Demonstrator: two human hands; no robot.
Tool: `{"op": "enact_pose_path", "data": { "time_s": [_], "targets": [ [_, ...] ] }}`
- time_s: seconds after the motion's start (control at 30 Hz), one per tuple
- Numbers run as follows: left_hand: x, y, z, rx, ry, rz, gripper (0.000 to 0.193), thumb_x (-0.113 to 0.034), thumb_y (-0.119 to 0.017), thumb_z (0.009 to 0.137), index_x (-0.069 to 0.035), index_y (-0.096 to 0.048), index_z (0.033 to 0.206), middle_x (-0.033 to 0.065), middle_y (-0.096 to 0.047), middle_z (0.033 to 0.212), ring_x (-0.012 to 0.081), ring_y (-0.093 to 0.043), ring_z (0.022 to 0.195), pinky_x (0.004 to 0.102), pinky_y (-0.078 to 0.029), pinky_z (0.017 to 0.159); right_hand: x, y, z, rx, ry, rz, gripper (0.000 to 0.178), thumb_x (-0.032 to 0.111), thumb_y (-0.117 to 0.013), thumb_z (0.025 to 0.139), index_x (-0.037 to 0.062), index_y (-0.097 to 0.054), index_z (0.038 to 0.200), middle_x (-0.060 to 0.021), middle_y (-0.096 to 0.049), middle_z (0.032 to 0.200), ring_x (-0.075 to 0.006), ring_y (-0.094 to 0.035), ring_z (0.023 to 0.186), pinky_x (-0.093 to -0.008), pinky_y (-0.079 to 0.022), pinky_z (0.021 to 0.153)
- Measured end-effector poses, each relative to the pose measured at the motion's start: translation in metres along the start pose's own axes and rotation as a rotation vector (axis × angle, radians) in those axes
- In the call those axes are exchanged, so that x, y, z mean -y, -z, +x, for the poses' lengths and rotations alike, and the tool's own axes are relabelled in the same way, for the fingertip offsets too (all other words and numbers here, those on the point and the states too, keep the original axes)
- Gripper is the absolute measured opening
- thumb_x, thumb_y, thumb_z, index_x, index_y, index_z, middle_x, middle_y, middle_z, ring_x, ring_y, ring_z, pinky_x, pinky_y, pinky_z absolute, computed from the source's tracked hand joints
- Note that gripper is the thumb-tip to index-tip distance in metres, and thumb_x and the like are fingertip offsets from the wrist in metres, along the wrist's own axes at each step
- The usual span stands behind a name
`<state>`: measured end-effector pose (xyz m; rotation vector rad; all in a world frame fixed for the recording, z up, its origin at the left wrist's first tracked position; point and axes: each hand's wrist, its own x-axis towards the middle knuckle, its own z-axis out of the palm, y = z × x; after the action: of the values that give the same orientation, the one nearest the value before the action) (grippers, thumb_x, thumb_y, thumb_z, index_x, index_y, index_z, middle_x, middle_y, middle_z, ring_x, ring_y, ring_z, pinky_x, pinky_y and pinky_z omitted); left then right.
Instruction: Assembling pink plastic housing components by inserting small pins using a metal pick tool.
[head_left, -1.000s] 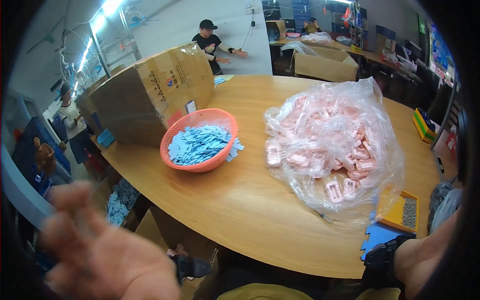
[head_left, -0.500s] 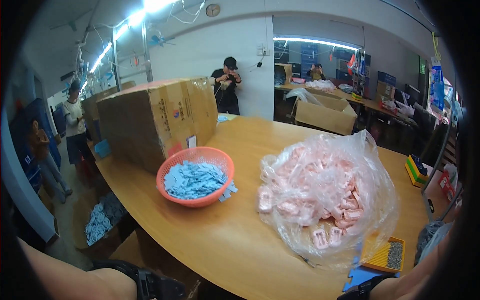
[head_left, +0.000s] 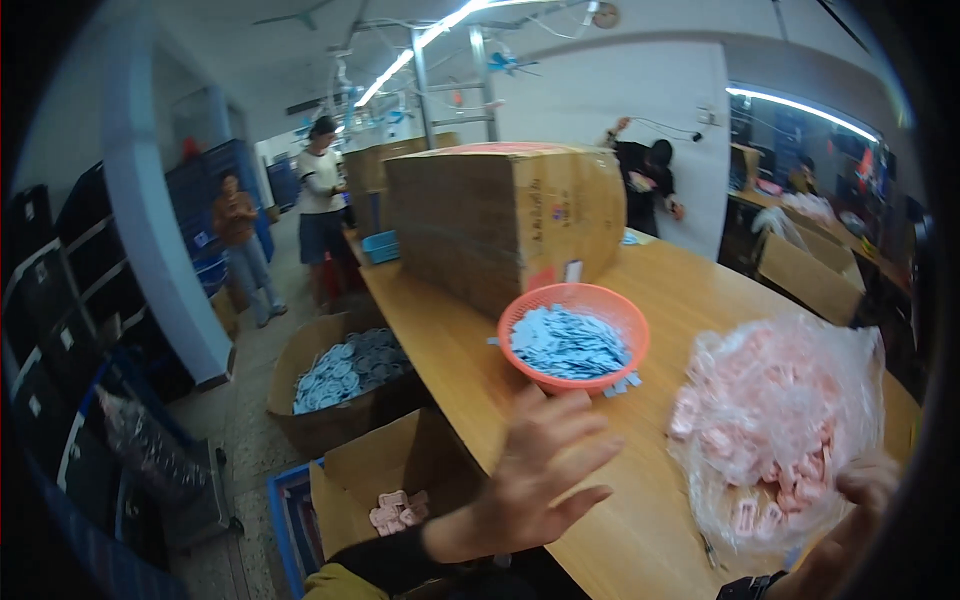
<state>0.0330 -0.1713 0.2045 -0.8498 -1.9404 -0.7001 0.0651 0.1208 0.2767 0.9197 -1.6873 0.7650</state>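
Observation:
My left hand is raised over the near table edge, open with fingers spread and nothing in it. Just beyond its fingertips stands a coral plastic basket, heaped with flat light-blue pieces. A few of these pieces lie on the table beside it. My right hand is at the lower right, by the edge of a clear plastic bag. Its fingers look bent, but blur and the dark rim hide whether they grip anything. Many pink plastic parts fill the bag.
A large cardboard carton stands on the table behind the basket. Left of the table, one open box holds blue-grey rings; a nearer one holds pink parts. Two people stand at the far left, another by the wall.
The view has swung left, so the table's contents sit further right. My left hand has come up into view, open. My right hand now shows beside the bag.

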Motion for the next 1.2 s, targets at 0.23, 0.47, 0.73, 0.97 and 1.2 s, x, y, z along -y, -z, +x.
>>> {"op": "enact_pose_path", "data": {
  "time_s": [0.23, 0.47, 0.73, 0.97, 1.2],
  "targets": [
    [0.008, -0.088, -0.182, 0.502, 0.359, 0.047, 0.064, -0.035, -0.064, 0.085, -0.012, -0.042, 0.140, 0.0169, -0.040, 0.140, 0.0338, -0.033, 0.133, 0.0560, -0.026, 0.106, -0.005, -0.023, -0.087, 0.588, -0.310, -0.209, 0.023, 0.008, -0.062, 0.087, -0.0001, -0.065, 0.108, -0.0203, -0.065, 0.096, -0.0380, -0.061, 0.094, -0.0403, -0.048, 0.088],
    [0.008, -0.115, -0.223, 0.414, 0.335, 0.103, 0.049, -0.034, -0.057, 0.088, -0.009, -0.053, 0.130, 0.0160, -0.044, 0.138, 0.0333, -0.035, 0.132, 0.0515, -0.027, 0.108, 0.010, -0.005, -0.168, 0.667, -0.680, -0.234, 0.031, 0.009, -0.065, 0.083, 0.0018, -0.064, 0.113, -0.0183, -0.067, 0.092, -0.0311, -0.064, 0.084, -0.0402, -0.049, 0.079],
    [-0.002, -0.111, -0.215, 0.338, 0.342, 0.088, 0.039, -0.029, -0.057, 0.087, -0.009, -0.060, 0.121, 0.0142, -0.051, 0.131, 0.0315, -0.043, 0.126, 0.0463, -0.032, 0.105, 0.047, -0.013, -0.286, 0.490, -1.023, -0.076, 0.044, 0.009, -0.067, 0.083, -0.0003, -0.056, 0.125, -0.0199, -0.060, 0.115, -0.0284, -0.061, 0.103, -0.0349, -0.050, 0.086],
    [-0.004, -0.116, -0.209, 0.277, 0.310, 0.120, 0.033, -0.025, -0.060, 0.083, -0.010, -0.064, 0.112, 0.0111, -0.058, 0.120, 0.0282, -0.050, 0.118, 0.0434, -0.037, 0.097, 0.083, -0.028, -0.260, 0.689, -0.951, -0.192, 0.087, 0.017, -0.075, 0.073, -0.0018, -0.029, 0.144, -0.0257, -0.027, 0.149, -0.0378, -0.025, 0.139, -0.0435, -0.020, 0.115],
    [0.001, -0.117, -0.200, 0.294, 0.305, 0.145, 0.031, -0.023, -0.061, 0.078, -0.013, -0.067, 0.106, 0.0105, -0.060, 0.116, 0.0280, -0.052, 0.114, 0.0445, -0.037, 0.096, 0.048, 0.002, -0.269, 0.205, -1.053, -0.001, 0.100, 0.019, -0.072, 0.079, 0.0064, -0.004, 0.152, -0.0216, -0.012, 0.155, -0.0339, -0.031, 0.137, -0.0464, -0.037, 0.105]
  ]
}}
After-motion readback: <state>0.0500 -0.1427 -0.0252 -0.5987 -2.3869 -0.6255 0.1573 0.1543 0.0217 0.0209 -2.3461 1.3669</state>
